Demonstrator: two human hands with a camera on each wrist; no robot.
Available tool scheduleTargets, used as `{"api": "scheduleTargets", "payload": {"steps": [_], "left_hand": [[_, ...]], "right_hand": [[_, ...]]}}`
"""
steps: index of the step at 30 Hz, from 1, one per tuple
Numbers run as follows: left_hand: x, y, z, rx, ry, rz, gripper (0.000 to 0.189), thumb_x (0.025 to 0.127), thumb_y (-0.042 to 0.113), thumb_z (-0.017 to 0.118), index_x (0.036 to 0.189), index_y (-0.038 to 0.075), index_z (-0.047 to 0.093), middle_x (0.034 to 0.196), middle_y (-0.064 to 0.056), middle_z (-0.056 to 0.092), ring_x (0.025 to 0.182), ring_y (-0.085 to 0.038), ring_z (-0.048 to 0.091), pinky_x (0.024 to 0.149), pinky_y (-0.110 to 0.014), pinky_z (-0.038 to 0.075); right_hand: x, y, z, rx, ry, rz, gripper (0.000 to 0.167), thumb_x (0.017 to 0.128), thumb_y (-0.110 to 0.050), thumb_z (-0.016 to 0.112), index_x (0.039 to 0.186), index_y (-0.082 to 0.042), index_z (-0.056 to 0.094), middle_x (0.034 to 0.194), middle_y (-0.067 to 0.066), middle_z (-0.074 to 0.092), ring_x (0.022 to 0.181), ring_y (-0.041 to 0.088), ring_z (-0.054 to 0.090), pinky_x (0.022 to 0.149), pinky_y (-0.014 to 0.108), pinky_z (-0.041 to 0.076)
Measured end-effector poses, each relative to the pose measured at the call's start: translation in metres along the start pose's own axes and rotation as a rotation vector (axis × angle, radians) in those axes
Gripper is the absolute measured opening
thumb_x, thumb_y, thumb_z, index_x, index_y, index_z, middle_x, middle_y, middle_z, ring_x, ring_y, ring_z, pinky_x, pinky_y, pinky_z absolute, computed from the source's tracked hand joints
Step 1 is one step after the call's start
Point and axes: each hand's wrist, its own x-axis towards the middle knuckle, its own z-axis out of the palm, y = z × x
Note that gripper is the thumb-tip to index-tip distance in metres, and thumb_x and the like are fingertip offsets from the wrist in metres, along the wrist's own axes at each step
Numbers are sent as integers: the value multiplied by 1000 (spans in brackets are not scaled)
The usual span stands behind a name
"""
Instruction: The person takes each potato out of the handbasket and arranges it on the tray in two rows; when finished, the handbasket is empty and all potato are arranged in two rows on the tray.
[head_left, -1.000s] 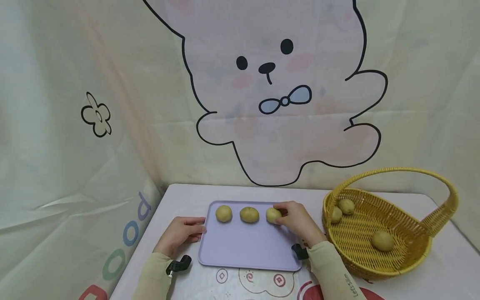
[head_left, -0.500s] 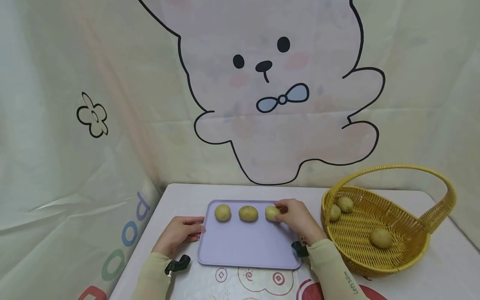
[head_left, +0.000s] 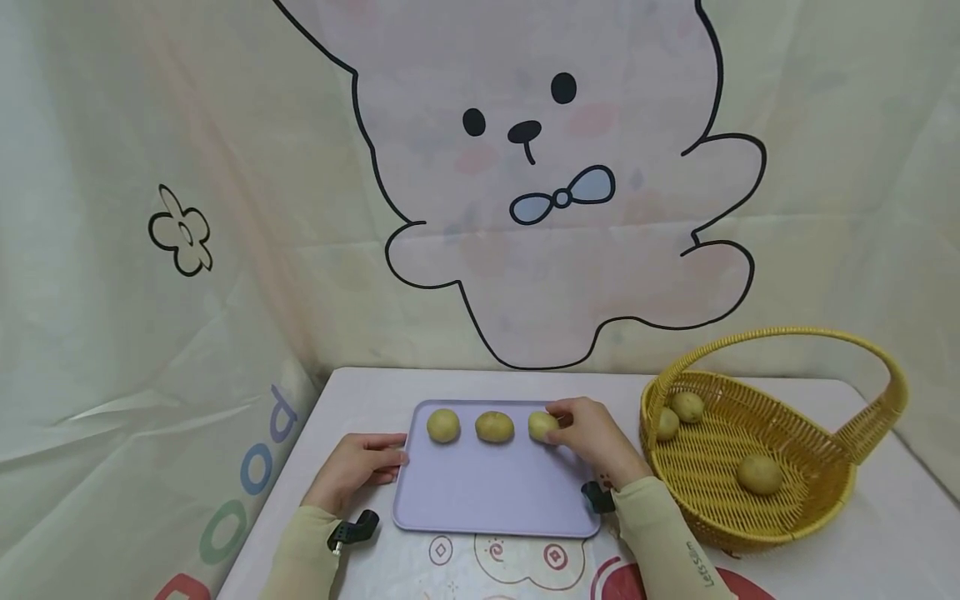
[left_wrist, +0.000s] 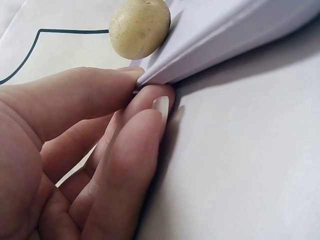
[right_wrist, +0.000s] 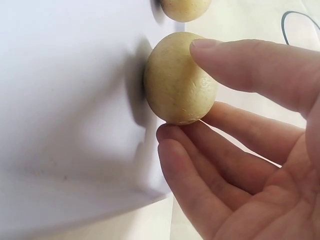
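In the head view, a pale purple tray [head_left: 495, 492] lies on the white table with a row of three potatoes along its far side. My right hand [head_left: 592, 433] holds the rightmost potato [head_left: 540, 426] between thumb and fingers, against the tray; the right wrist view shows this potato [right_wrist: 175, 82] close up. The middle potato [head_left: 495, 427] and the left potato [head_left: 443, 425] stand apart from it. At the tray's left edge, my left hand [head_left: 356, 467] holds the rim [left_wrist: 165, 70] at the fingertips, seen in the left wrist view.
Right of the tray stands a yellow wicker basket [head_left: 720, 500] with a tall arched handle. Inside it are a potato [head_left: 761, 474] near the front and two more potatoes [head_left: 687, 407] at the back left. A fabric backdrop [head_left: 660, 275] hangs behind the table.
The head view has shifted slightly. Both hands and all the potatoes keep their places relative to the tray.
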Motion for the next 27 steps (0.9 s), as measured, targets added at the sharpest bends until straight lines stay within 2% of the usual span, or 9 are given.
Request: {"api": "scheduleTargets", "payload": {"steps": [12, 15, 18, 22, 27], "left_hand": [[0, 0, 0, -4, 2, -7, 48, 89, 12, 88, 134, 1, 75, 87, -1, 77, 72, -7, 69, 65, -20, 61], [1, 0, 0, -6, -7, -1, 49, 89, 13, 88, 134, 1, 75, 89, -2, 78, 72, -7, 70, 66, -20, 62], [0, -1, -2, -5, -7, 5, 49, 89, 13, 87, 135, 0, 74, 91, -3, 79, 73, -7, 70, 67, -21, 62], [-1, -1, -1, 16, 0, 3, 50, 90, 13, 87, 136, 0, 73, 92, -3, 79, 73, -8, 71, 67, -21, 63], [-1, 1, 0, 36, -2, 1, 52, 91, 15, 87, 139, 2, 72, 100, -5, 80, 76, -9, 71, 69, -22, 64]], "right_hand": [[-1, -2, -1, -17, 4, 10, 49, 90, -12, 86, 135, 1, 73, 119, 14, 79, 110, 27, 74, 98, 48, 61], [-6, -5, -4, -47, 23, 16, 49, 92, -12, 85, 137, 0, 72, 123, 17, 78, 115, 31, 72, 101, 51, 61], [-13, -15, -8, -93, 51, -19, 49, 92, -13, 83, 138, 1, 71, 129, 21, 76, 121, 37, 71, 104, 55, 59], [-38, -32, -19, -130, 85, -77, 49, 92, -13, 83, 138, 1, 71, 132, 22, 74, 122, 41, 71, 103, 56, 60], [-82, -43, -39, -208, 79, -150, 48, 90, -14, 86, 134, -2, 74, 130, 16, 75, 114, 35, 72, 97, 53, 62]]}}
